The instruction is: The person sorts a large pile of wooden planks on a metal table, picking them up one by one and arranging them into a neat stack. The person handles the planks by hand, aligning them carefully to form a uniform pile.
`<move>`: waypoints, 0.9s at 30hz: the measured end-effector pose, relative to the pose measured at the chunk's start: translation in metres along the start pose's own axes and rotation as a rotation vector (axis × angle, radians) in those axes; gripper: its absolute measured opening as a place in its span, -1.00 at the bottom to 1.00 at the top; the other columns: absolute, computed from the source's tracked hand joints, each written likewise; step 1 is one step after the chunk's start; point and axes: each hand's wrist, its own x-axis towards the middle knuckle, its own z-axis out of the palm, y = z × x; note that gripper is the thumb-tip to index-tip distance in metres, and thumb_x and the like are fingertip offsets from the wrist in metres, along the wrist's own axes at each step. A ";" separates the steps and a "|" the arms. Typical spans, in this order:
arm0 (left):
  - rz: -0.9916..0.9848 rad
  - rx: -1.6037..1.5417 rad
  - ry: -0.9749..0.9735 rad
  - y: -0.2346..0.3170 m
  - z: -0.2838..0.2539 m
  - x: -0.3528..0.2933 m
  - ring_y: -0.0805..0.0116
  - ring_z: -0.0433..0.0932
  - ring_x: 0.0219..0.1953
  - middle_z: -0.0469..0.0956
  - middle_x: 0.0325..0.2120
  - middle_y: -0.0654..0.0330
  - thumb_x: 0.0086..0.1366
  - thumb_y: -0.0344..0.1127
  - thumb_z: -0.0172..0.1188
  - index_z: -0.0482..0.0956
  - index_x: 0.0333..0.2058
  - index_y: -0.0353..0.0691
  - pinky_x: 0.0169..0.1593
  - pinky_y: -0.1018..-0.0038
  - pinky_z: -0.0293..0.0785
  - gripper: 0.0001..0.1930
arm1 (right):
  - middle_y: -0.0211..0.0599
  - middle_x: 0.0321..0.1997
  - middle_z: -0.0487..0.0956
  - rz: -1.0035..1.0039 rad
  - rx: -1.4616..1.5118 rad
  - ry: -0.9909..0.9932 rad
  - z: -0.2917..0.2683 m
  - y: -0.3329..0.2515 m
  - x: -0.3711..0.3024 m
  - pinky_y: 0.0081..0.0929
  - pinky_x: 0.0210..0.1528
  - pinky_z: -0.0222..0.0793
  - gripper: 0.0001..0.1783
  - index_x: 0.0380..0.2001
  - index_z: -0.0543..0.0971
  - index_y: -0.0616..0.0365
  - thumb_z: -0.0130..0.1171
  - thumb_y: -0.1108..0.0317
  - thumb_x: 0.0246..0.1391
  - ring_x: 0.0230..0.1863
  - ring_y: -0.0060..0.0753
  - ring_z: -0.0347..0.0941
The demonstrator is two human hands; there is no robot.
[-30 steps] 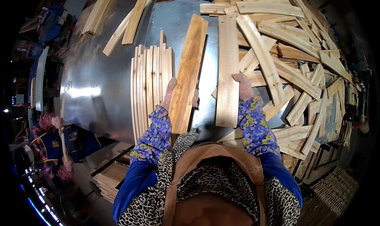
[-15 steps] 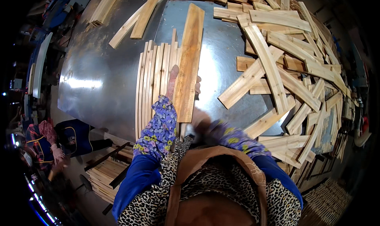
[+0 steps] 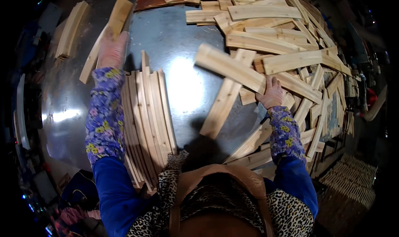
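My left hand (image 3: 112, 50) is stretched out at the far left of the metal table, blurred. It is closed on the near end of a brownish wooden board (image 3: 120, 13), which lies over a paler board (image 3: 92, 61). At the pile on the right, my right hand (image 3: 271, 93) grips the near end of a pale wooden board (image 3: 230, 67). This board slants to the upper left across another board (image 3: 222, 110). Between my arms, a row of narrow boards (image 3: 147, 112) stands on edge, side by side, close to my body.
A heap of loose boards (image 3: 291, 50) covers the table's right and far sides. Another short stack of boards (image 3: 71, 31) lies at the far left. The bare metal tabletop (image 3: 153, 31) shows in the middle. Another person's sleeve (image 3: 70, 215) is at the lower left.
My left hand has carried the brownish board away to the far left. My right hand has moved from the near middle to the pile and taken hold of a pale board. The view has shifted.
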 end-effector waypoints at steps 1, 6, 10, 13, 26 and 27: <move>0.269 0.048 0.020 -0.037 0.032 -0.006 -0.12 0.53 0.41 0.56 0.34 -0.24 0.40 0.06 0.39 0.48 0.43 -0.33 0.45 0.16 0.44 -0.22 | 0.02 0.54 0.40 -0.067 0.031 -0.057 -0.006 0.001 0.006 0.08 0.49 0.37 0.04 0.52 0.34 0.04 0.46 0.00 -0.04 0.52 0.21 0.29; -0.066 -0.057 -0.362 0.027 0.152 -0.231 -0.01 0.62 0.23 0.63 0.20 -0.10 0.44 -0.17 0.33 0.60 0.28 -0.32 0.35 0.16 0.54 -0.47 | 0.15 0.15 0.72 -0.135 0.424 -0.256 -0.007 -0.016 -0.024 0.06 0.35 0.49 -0.33 0.29 0.64 0.09 0.23 -0.12 0.29 0.21 0.28 0.60; -0.032 0.317 -0.364 0.021 0.172 -0.324 -0.19 0.56 0.30 0.60 0.21 -0.30 0.30 -0.13 0.41 0.34 0.45 -0.43 0.39 0.09 0.49 -0.16 | 0.21 0.12 0.75 0.083 0.904 -0.457 -0.006 -0.053 -0.068 -0.07 0.33 0.47 -0.22 0.23 0.66 0.32 0.19 -0.25 0.38 0.21 0.14 0.66; -0.438 0.224 -0.579 0.026 0.162 -0.326 -0.20 0.60 0.23 0.61 0.14 -0.30 0.25 -0.12 0.47 0.20 0.50 -0.43 0.34 0.11 0.53 -0.03 | 0.18 0.18 0.73 0.209 1.351 -0.372 0.072 -0.071 -0.091 -0.15 0.35 0.45 -0.15 0.24 0.61 0.48 0.25 -0.23 0.38 0.26 -0.01 0.63; -0.642 -0.929 -0.710 0.008 0.137 -0.358 0.29 0.68 0.01 0.73 0.00 0.08 0.29 -0.08 0.51 0.57 0.29 -0.38 0.14 0.44 0.61 -0.30 | -0.06 0.09 0.66 -0.037 1.078 -0.209 0.058 -0.119 -0.103 -0.22 0.16 0.51 -0.32 0.17 0.58 0.22 0.25 -0.21 0.39 0.07 -0.04 0.59; -0.750 -0.914 -0.674 0.016 0.127 -0.357 0.25 0.65 0.07 0.72 0.04 0.05 0.27 -0.04 0.51 0.59 0.28 -0.37 0.20 0.37 0.56 -0.28 | -0.22 -0.13 0.62 0.184 1.304 -0.244 0.059 -0.128 -0.075 -0.28 -0.09 0.45 -0.51 -0.08 0.59 0.13 0.28 -0.13 0.39 -0.14 -0.23 0.53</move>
